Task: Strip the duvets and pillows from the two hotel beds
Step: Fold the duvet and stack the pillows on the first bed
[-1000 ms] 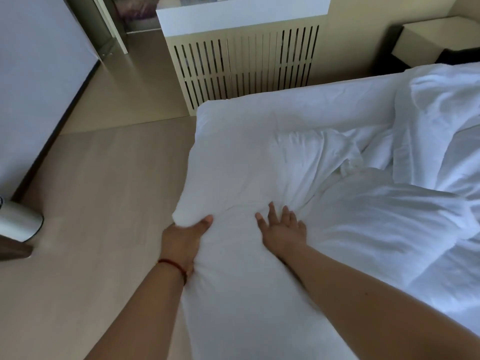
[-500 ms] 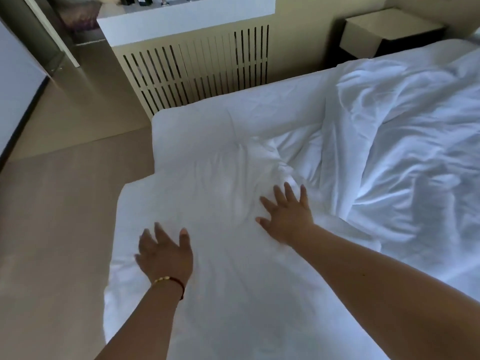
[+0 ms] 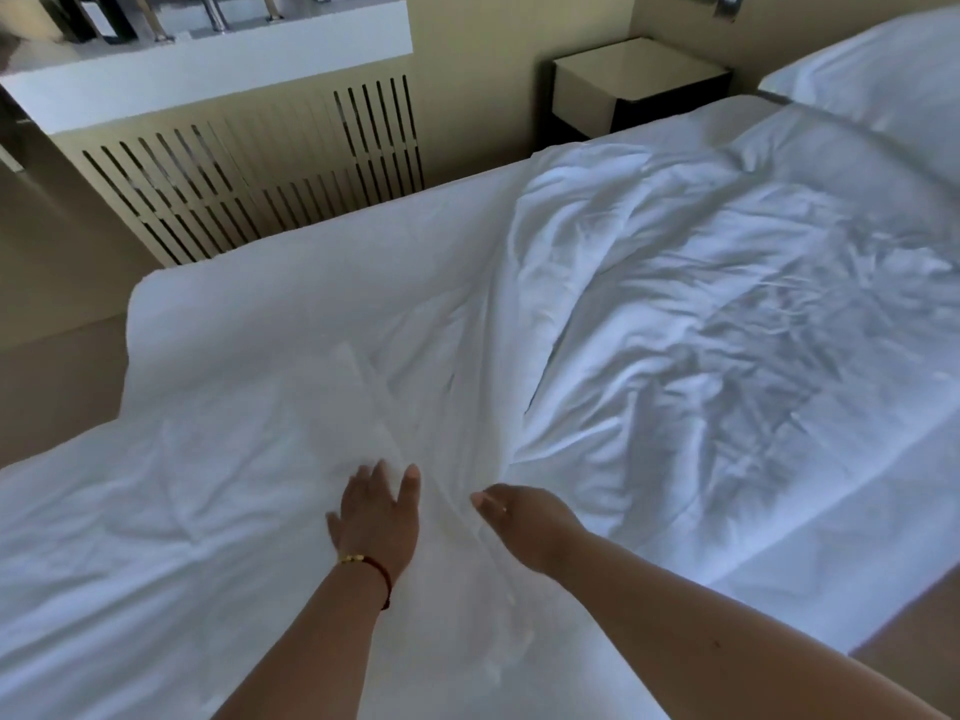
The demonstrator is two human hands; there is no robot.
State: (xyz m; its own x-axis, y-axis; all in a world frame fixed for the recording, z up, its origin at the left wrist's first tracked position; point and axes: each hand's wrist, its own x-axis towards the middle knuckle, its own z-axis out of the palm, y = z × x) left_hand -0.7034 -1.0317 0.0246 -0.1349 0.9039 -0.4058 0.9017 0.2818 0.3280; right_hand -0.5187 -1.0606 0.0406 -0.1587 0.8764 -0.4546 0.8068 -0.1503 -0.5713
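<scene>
A white duvet (image 3: 208, 511) lies spread over the near part of the bed (image 3: 311, 283), wrinkled, with a raised fold running between my hands. My left hand (image 3: 376, 517) lies flat on it with straight fingers and wears a red and gold bracelet. Just to the right, my right hand (image 3: 519, 517) has its fingers curled under, gripping that fold; only the thumb shows. More crumpled white bedding (image 3: 727, 330) is heaped over the right half of the bed. No pillow is plainly visible on this bed.
A second bed (image 3: 883, 70) with white linen stands at the upper right. A bedside cabinet (image 3: 639, 75) sits between the beds against the wall. A slatted radiator cover (image 3: 249, 168) runs behind the bed. Tan floor (image 3: 52, 381) shows at the left.
The view has swung right and nearer the bed. My left hand let go of the bedding's edge and moved right onto the fabric. My right hand's fingers, flat before, have curled into a fold.
</scene>
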